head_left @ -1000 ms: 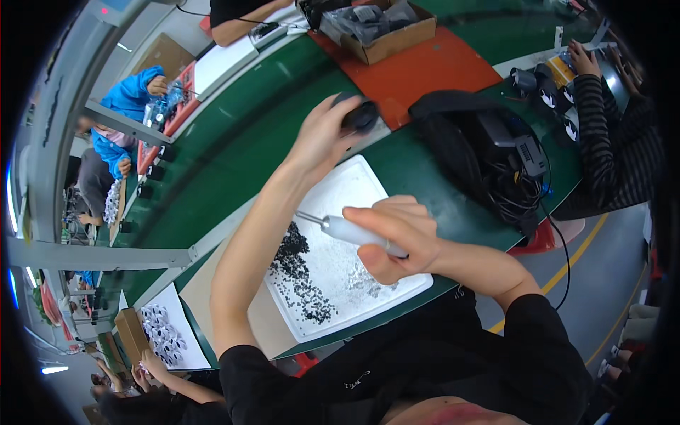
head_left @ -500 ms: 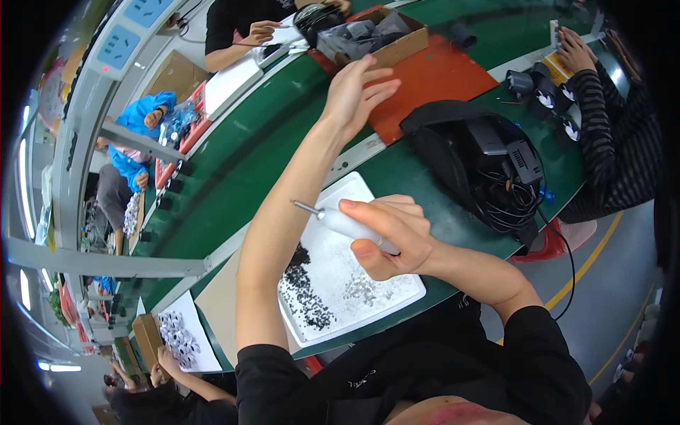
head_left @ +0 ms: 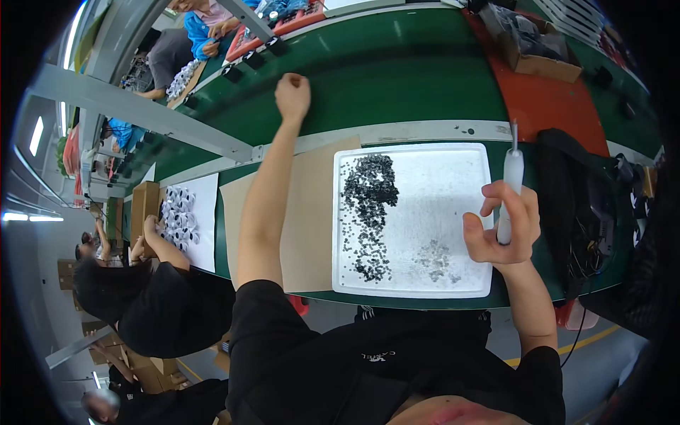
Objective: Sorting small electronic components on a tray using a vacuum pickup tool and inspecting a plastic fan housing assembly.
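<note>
We are gripping the white-handled tool [head_left: 513, 170] in our curled right hand [head_left: 523, 230] beside the tray [head_left: 425, 177], ideally lightly for control, our left hand [head_left: 292, 96] hanging half-closed above the green surface [head_left: 397, 85], its contents hidden.

On the tabletop [head_left: 222, 263], a tray [head_left: 425, 188] is lying before the person, dense small parts [head_left: 372, 180] spreading along its left side, a scatter of parts [head_left: 434, 262] sitting near right. Left of it a flat sheet [head_left: 308, 212] is lying, then a paper [head_left: 205, 244]. A tool [head_left: 513, 177] in the right hand [head_left: 513, 223] is hovering over its right edge. Behind, a mat [head_left: 545, 110] is supporting a box [head_left: 544, 67].
</note>
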Demonstrator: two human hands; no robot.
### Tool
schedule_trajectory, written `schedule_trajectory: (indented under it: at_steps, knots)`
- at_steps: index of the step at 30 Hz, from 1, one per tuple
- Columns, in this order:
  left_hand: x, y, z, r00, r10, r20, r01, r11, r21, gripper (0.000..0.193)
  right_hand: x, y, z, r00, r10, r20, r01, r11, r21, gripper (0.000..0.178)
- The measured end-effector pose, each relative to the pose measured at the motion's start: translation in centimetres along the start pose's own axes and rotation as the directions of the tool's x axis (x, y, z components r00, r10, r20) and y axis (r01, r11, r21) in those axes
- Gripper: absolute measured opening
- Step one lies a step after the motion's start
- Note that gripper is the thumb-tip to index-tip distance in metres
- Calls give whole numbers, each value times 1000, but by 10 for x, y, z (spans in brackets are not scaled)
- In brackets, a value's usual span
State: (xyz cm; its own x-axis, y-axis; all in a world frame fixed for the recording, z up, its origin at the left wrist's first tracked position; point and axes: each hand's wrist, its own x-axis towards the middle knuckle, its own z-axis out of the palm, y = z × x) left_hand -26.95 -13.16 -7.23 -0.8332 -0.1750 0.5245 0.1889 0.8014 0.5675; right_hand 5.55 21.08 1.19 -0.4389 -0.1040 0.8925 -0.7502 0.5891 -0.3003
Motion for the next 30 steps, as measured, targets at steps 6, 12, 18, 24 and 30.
schedule_trajectory:
  at_steps: [6,12,18,24,30]
  knots:
    - [68,-73,3,986,126,110,-157,923,351,43,-5,17,1,998,-39,57,47,987,-151,23]
    - [179,-115,58,923,300,242,-378,825,420,70,-12,33,7,989,142,49,-140,989,-49,14]
    - [240,-154,69,893,385,232,-450,773,448,51,-10,42,-5,958,250,140,-255,967,20,14]
    - [190,-88,69,956,215,199,-290,790,541,38,-2,40,8,848,511,144,-513,858,-23,12]
    - [122,-91,5,983,173,60,-181,964,194,31,-5,45,16,660,650,377,-746,625,229,22]
